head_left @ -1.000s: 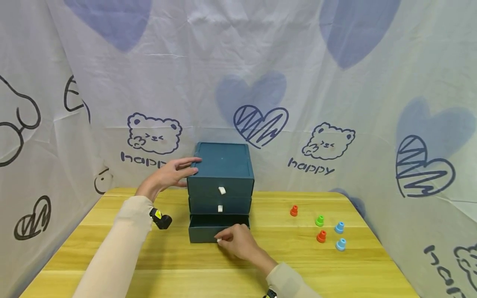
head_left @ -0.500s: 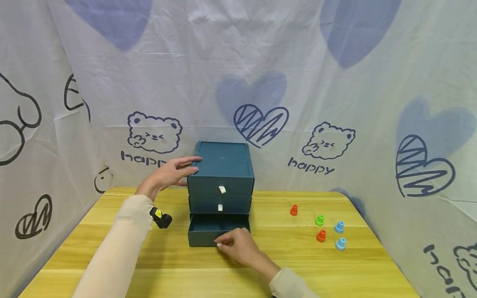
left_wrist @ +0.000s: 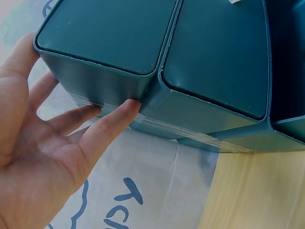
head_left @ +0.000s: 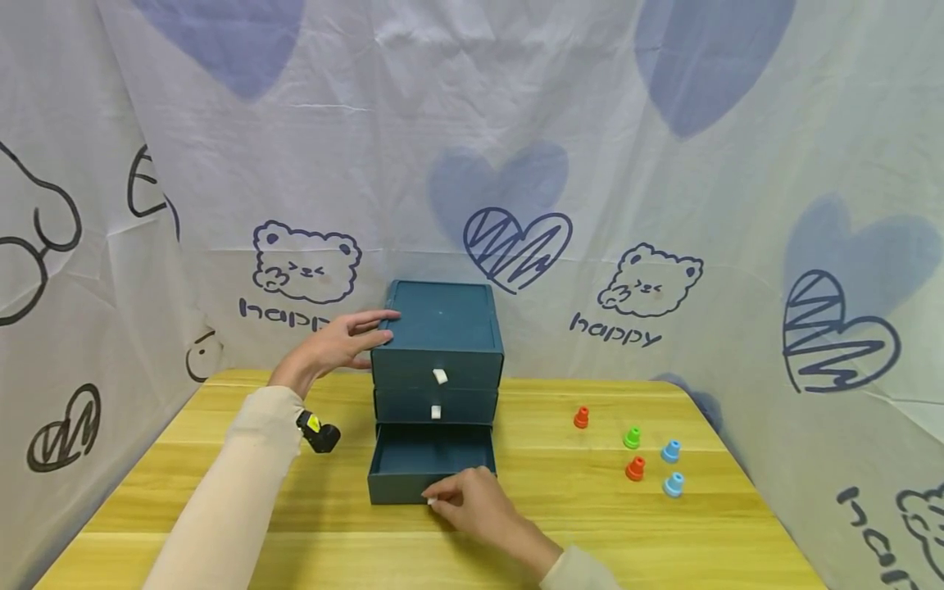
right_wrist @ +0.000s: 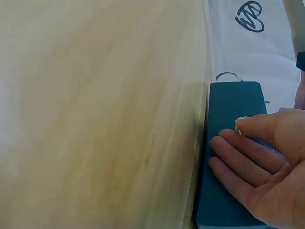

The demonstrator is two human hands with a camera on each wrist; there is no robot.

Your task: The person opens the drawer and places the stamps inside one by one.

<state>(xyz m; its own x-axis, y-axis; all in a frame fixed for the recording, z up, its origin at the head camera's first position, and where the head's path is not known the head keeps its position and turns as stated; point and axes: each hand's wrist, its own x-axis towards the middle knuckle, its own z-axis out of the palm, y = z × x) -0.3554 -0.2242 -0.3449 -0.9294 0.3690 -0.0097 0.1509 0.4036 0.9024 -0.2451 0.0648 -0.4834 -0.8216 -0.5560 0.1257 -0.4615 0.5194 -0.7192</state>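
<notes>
A dark teal cabinet with three stacked drawers stands on the wooden table. At its upper left my left hand touches the top edge and side; in the left wrist view its fingers lie spread against the side wall. The bottom drawer is pulled out, and no object shows in the visible part of its inside. On its front, my right hand pinches the small white knob between thumb and forefinger, also visible in the right wrist view. The two upper drawers are closed, each with a white knob.
Several small stepped plastic pegs stand to the right on the table: a red peg, a green peg, another red peg and blue pegs. A printed cloth hangs behind and at both sides.
The bottom drawer has slid farther out toward me, with my right hand drawing back on its knob. More of the drawer's inside shows. My left hand has stayed on the cabinet.
</notes>
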